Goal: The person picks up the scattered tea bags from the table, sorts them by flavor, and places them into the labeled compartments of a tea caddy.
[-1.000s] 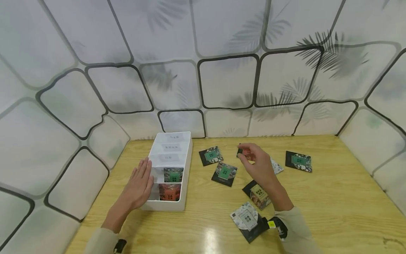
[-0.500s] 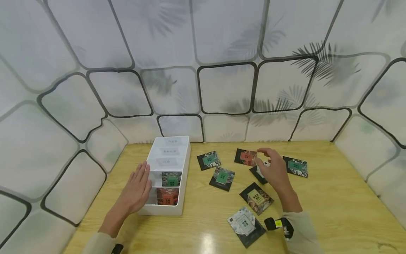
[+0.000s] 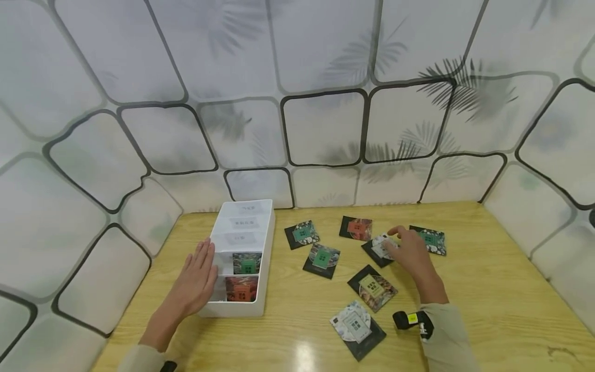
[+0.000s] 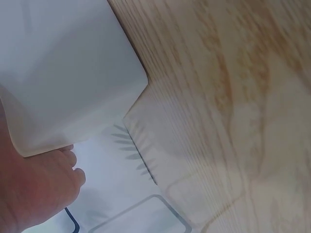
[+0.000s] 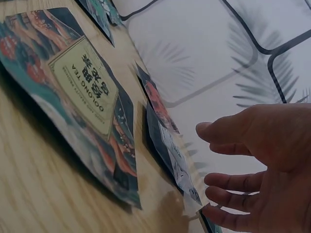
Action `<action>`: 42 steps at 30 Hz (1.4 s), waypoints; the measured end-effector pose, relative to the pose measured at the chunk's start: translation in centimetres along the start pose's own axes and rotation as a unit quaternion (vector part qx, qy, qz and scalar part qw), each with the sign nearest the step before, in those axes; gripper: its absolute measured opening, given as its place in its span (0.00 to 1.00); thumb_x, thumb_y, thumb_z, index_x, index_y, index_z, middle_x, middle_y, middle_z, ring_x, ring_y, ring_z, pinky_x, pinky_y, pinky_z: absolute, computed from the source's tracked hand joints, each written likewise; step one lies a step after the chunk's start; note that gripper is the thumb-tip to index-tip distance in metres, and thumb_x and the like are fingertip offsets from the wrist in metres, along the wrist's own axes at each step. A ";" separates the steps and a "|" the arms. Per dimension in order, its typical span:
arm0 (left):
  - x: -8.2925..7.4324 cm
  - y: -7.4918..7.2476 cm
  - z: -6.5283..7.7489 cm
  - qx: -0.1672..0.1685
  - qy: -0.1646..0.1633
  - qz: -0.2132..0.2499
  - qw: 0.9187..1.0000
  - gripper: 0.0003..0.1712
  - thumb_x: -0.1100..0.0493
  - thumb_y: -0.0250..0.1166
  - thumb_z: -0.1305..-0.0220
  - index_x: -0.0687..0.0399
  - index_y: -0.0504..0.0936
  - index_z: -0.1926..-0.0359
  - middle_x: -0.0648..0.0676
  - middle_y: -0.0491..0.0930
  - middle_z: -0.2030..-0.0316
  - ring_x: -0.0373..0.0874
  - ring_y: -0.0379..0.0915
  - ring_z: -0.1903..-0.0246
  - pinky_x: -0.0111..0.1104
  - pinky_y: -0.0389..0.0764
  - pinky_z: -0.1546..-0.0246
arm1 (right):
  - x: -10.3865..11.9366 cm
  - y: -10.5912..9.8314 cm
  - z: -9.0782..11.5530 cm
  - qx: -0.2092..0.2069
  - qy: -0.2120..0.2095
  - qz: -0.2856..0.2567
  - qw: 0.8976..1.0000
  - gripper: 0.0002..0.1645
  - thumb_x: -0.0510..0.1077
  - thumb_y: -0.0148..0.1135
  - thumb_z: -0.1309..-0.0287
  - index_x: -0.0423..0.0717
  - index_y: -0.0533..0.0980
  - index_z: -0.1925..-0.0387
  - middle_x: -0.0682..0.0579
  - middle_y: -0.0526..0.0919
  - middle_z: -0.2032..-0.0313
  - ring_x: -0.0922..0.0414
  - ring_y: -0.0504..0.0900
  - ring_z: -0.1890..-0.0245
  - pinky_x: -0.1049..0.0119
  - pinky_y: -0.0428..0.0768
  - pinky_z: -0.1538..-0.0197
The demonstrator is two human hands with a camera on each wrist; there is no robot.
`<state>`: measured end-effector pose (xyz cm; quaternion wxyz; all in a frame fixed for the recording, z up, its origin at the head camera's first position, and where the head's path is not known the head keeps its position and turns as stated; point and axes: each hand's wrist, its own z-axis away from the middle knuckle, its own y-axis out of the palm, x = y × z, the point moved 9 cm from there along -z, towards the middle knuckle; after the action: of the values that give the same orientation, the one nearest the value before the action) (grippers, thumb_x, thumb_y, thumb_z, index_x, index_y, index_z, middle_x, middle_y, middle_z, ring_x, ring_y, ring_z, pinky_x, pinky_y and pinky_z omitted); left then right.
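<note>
My left hand (image 3: pixel 192 281) rests with straight fingers along the left side of a white compartment box (image 3: pixel 266 258). In the left wrist view, the fingers lie against the box wall (image 4: pixel 82 92). Two front compartments hold a green-labelled tea sachet (image 3: pixel 247 263) and a red-labelled tea sachet (image 3: pixel 241 289). My right hand (image 3: pixel 413 253) hovers at a black-and-white tea sachet (image 3: pixel 377 254), thumb and fingers apart. Seen from the right wrist, that hand (image 5: pixel 262 160) is beside the sachet with nothing between its fingers. Another red-labelled sachet (image 3: pixel 356 228) lies just behind.
Other tea sachets lie scattered on the wooden table (image 3: pixel 297 289): a yellow-labelled oolong tea sachet (image 3: pixel 373 288), a white one (image 3: pixel 357 328) near the front, and green ones, including a sachet (image 3: pixel 432 240) behind my right hand. A patterned wall (image 3: pixel 325 129) encloses the back.
My right hand has let go of the red-labelled sachet, leaving it flat on the table, and has moved right and down to the black-and-white sachet. The left hand stays at the box.
</note>
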<state>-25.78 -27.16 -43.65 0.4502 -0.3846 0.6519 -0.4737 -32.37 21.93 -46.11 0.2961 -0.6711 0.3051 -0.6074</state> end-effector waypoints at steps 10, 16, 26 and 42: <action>0.1 0.0 0.3 -0.001 0.003 0.001 1.000 0.34 0.56 0.40 0.17 0.76 0.49 0.23 0.70 0.44 0.21 0.68 0.37 0.22 0.62 0.45 0.26 | -1.9 1.9 0.4 0.017 0.051 0.015 0.998 0.30 0.48 0.72 0.38 0.34 0.70 0.43 0.22 0.68 0.45 0.30 0.73 0.51 0.38 0.76 0.58; 0.0 0.1 0.0 0.000 0.002 0.001 1.000 0.34 0.56 0.41 0.17 0.75 0.48 0.22 0.70 0.43 0.21 0.68 0.36 0.22 0.62 0.45 0.26 | -2.2 1.4 0.2 0.004 0.053 -0.018 0.998 0.26 0.45 0.71 0.38 0.34 0.72 0.46 0.24 0.69 0.44 0.31 0.73 0.48 0.38 0.75 0.54; 0.2 0.0 -0.2 0.005 -0.007 0.007 1.000 0.34 0.58 0.41 0.18 0.76 0.47 0.23 0.70 0.43 0.21 0.68 0.36 0.22 0.62 0.44 0.26 | -1.8 0.8 -0.4 -0.012 0.054 -0.064 0.996 0.17 0.42 0.67 0.35 0.40 0.78 0.47 0.32 0.78 0.44 0.39 0.78 0.61 0.50 0.75 0.64; 0.1 0.0 0.1 0.001 -0.008 0.011 1.000 0.34 0.58 0.42 0.18 0.76 0.48 0.22 0.70 0.43 0.21 0.67 0.36 0.22 0.62 0.44 0.26 | 1.7 -1.6 0.1 -0.096 -0.064 -0.130 0.985 0.14 0.39 0.54 0.24 0.42 0.78 0.43 0.38 0.80 0.45 0.51 0.74 0.70 0.62 0.73 0.72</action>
<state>-25.68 -27.25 -43.66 0.4611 -0.3805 0.6523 -0.4660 -32.11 21.65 -43.79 0.1677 -0.7677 0.2528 -0.5644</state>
